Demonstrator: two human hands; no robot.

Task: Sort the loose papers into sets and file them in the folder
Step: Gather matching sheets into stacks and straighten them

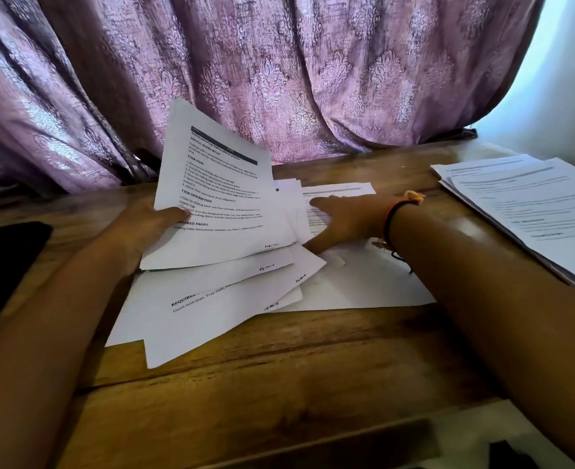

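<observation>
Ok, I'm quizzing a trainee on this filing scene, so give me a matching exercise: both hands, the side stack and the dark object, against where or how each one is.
Things
1. left hand
2. right hand
3. side stack
4. dark object

Places or states
A. at the left edge of the table, untouched
B. fingers straight, resting on the loose sheets
C. grips the raised sheaf, tilted up off the table
D. near the table's right edge, apart from both hands

Pairs: 1-C, 2-B, 3-D, 4-A
</observation>
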